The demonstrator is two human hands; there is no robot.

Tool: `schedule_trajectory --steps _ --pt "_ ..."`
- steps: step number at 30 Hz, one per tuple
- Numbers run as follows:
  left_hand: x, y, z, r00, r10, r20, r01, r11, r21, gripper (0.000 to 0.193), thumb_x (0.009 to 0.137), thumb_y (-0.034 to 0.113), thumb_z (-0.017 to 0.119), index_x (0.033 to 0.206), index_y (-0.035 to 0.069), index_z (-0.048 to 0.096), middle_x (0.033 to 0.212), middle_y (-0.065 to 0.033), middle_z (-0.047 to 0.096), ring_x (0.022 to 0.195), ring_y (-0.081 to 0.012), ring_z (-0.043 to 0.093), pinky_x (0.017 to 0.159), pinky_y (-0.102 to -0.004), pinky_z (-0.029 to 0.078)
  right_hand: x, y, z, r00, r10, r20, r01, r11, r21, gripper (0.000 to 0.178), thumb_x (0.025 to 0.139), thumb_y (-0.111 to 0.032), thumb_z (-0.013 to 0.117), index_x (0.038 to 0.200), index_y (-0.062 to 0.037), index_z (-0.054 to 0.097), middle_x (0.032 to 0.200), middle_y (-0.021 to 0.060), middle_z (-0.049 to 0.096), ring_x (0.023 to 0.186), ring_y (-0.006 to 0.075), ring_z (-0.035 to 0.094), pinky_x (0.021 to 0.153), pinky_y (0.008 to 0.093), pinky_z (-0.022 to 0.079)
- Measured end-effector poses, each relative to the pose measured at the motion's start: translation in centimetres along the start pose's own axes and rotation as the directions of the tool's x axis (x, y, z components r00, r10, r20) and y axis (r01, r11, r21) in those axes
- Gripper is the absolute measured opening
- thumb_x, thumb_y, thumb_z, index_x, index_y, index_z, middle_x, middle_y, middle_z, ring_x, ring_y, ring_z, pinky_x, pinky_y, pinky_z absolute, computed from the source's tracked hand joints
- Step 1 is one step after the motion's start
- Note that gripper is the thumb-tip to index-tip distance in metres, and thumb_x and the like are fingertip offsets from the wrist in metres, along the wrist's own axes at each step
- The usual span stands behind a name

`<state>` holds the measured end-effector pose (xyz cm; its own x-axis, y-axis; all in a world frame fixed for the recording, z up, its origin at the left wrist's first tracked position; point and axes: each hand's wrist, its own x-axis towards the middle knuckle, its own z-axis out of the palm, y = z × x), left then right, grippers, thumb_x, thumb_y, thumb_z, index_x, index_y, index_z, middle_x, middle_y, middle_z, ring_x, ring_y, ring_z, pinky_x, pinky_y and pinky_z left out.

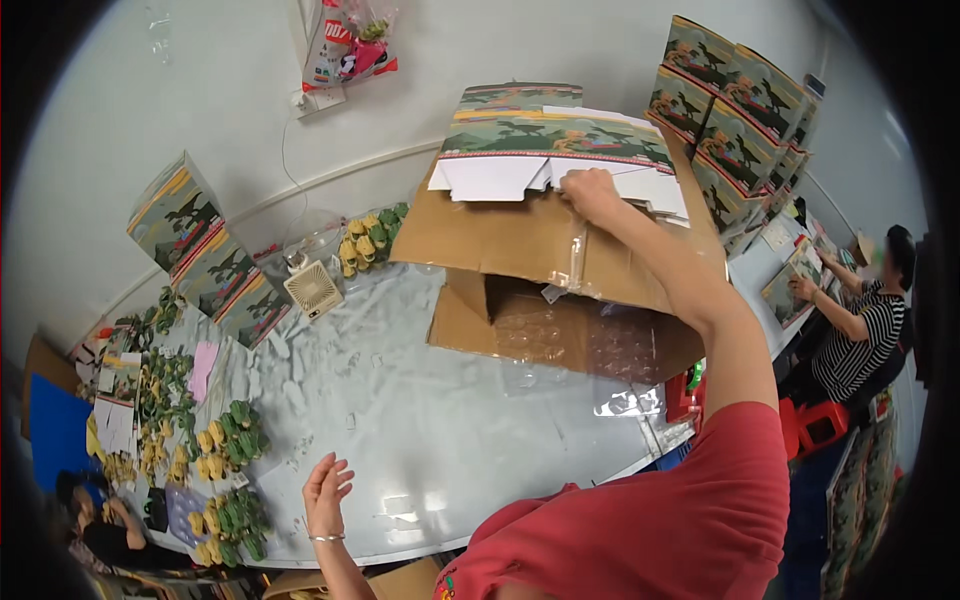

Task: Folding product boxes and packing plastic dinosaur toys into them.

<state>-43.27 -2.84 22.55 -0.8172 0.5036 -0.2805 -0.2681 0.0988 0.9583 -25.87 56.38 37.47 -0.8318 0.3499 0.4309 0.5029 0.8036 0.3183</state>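
My right hand [592,195] reaches up and across, its fingers closed at the white flap edge of a flat printed carton [560,135]. This carton lies in a stack with a dinosaur picture and white flaps, on top of a large brown cardboard box [480,230]. Below, the box's side gapes, and clear bubble wrap [625,345] shows inside and spills onto the table. My left hand [325,492], with a bracelet at the wrist, hovers over the near left of the table. Its fingers are loosely bent and apart, holding nothing.
Yellow and green toys [230,445] line the table's [370,400] left side. A small fan [313,290] stands by the wall, near upright printed boxes [220,270]. More printed boxes [735,110] rise at the back right. Two people work nearby, one in a striped shirt [860,335].
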Motion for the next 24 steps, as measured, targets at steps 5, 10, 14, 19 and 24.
schedule_trajectory --steps 5,10,14,19,24 --pt "-5.7 -1.5 2.5 0.997 -0.059 -0.058 0.058 0.998 -0.018 0.038 0.087 0.021 0.059 0.121 0.005 0.052 0.102 -0.0051 0.063 0.083 -0.0154 0.063 0.069 -0.0272 0.049 1.2 3.4 -2.1 0.955 -0.02 0.297 -0.106 0.91 0.402 0.04 0.07 -0.041 0.071 0.094 -0.0095 0.066 0.087 0.0089 0.065 0.08 0.0284 0.061 0.071 0.0415 0.049" --pt "-9.4 -2.3 5.3 0.987 -0.058 -0.149 0.052 0.998 -0.045 0.039 0.087 0.021 0.059 0.122 0.005 0.051 0.102 -0.0056 0.063 0.083 -0.0155 0.062 0.07 -0.0273 0.048 4.1 -0.9 -0.9 0.865 -0.193 -0.462 0.392 0.835 0.386 0.04 0.068 -0.04 0.07 0.09 -0.0071 0.066 0.105 0.0124 0.06 0.098 0.0306 0.057 0.08 0.0437 0.046" --pt "-12.4 -2.8 6.0 0.986 -0.03 -0.164 0.033 0.999 0.012 0.037 0.088 0.021 0.057 0.121 0.005 0.052 0.103 -0.0071 0.062 0.085 -0.0154 0.062 0.072 -0.0276 0.048 7.6 -4.8 0.0 0.949 -0.315 -0.018 0.31 0.921 0.234 0.015 0.074 -0.02 0.061 0.079 -0.0062 0.063 0.091 0.0127 0.063 0.085 0.0326 0.061 0.071 0.043 0.049" --pt "-17.3 -6.0 1.5 0.929 -0.111 -0.354 0.081 0.992 -0.099 0.04 0.087 0.022 0.059 0.123 0.005 0.05 0.101 -0.0057 0.062 0.081 -0.0143 0.062 0.065 -0.0253 0.05 10.5 0.1 -5.5 0.923 0.06 -0.38 0.045 0.964 0.264 0.01 0.075 -0.008 0.05 0.081 -0.0083 0.059 0.086 0.0137 0.061 0.08 0.0345 0.06 0.07 0.0454 0.047" --pt "-18.6 -5.2 -1.4 0.905 -0.012 -0.426 -0.019 0.998 -0.067 0.041 0.086 0.023 0.061 0.122 0.006 0.051 0.101 -0.0044 0.063 0.075 -0.0128 0.062 0.059 -0.0243 0.048 13.2 7.4 -20.2 0.434 0.088 -0.897 0.1 0.984 0.145 0.013 0.082 -0.013 0.053 0.079 -0.0042 0.062 0.07 0.012 0.063 0.065 0.0314 0.063 0.058 0.0429 0.05"
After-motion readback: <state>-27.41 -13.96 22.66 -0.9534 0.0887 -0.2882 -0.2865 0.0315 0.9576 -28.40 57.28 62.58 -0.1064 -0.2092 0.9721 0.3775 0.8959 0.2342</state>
